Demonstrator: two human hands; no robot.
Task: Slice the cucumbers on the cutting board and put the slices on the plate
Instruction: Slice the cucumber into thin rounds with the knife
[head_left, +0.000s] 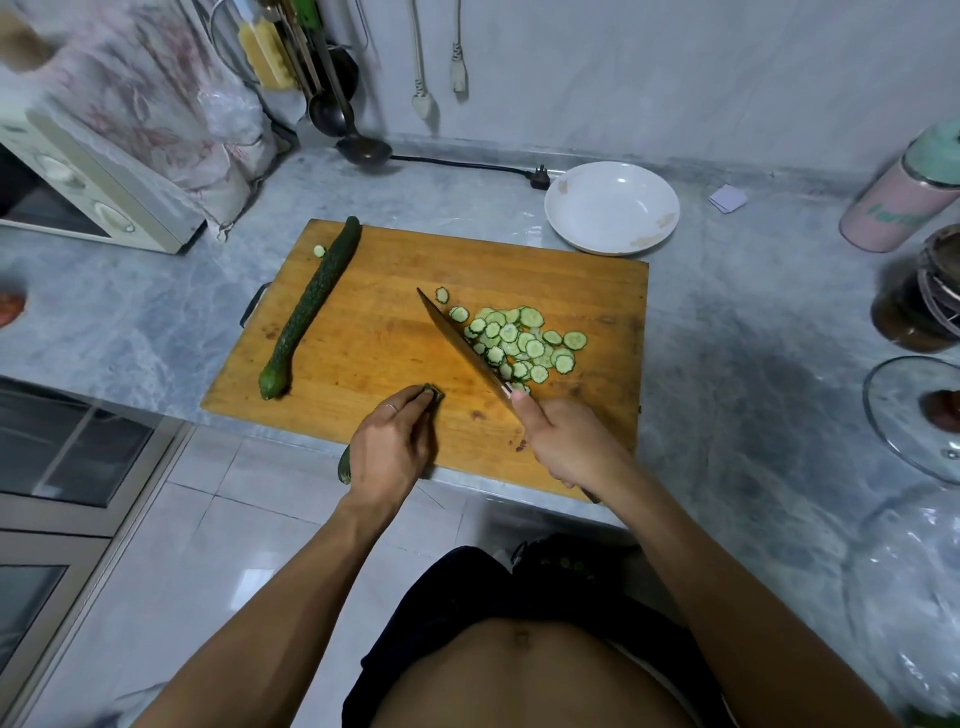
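Observation:
A wooden cutting board (395, 332) lies on the grey marble counter. My left hand (389, 447) grips a cucumber piece (434, 393) at the board's near edge; its other end (344, 466) sticks out behind my palm. My right hand (566, 441) holds a knife (462, 345), blade angled across the board beside a heap of cucumber slices (524, 345). A whole cucumber (311, 306) lies along the board's left side, with one stray slice (319, 251) near its far tip. A white plate (612, 207) with nothing on it stands behind the board's far right corner.
A microwave (88, 192) under a floral cloth stands at the left. Ladles (358, 140) hang at the back, and a black plug (537, 179) lies near the plate. A pink flask (904, 197), a dark jar (919, 296) and a glass lid (914, 415) crowd the right side.

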